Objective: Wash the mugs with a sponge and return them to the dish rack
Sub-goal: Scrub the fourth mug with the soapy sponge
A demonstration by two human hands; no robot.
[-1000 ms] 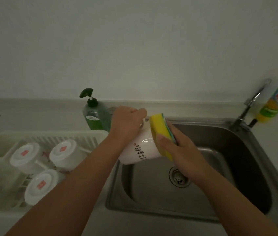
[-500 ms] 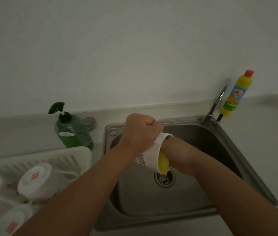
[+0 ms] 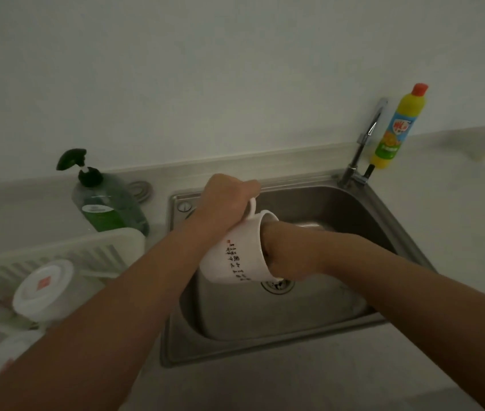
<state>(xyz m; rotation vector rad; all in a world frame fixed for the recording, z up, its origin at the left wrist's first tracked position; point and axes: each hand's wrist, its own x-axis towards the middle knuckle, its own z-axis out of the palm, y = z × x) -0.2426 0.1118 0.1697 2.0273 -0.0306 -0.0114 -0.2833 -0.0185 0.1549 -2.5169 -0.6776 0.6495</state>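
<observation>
From the head camera, the left hand [image 3: 229, 200] held a white mug [image 3: 235, 256] over the steel sink [image 3: 363, 203], its fingers curled round the mug's handle at the top. The mug was tipped on its side, base toward the left and mouth toward the right, with dark writing running along its wall. It hung above the basin, just up and left of the drain [image 3: 277, 287]. The right hand [image 3: 288, 259] was pushed into the mouth of the mug. Its fingers were hidden inside, so I could not tell how they were set or whether they held anything. To the left of the sink a white dish rack [image 3: 110, 241] sat on the table [image 3: 458, 232], with an inverted mug [image 3: 44, 289] in it, base up and bearing a small red mark; other pale mugs lay at the picture's lower left edge, partly cut off. A green pump bottle [image 3: 107, 206] stood just behind the rack, by the wall. At the sink's far right corner rose the tap [image 3: 366, 137], with a yellow bottle [image 3: 395, 129] with a red cap just beside it.
</observation>
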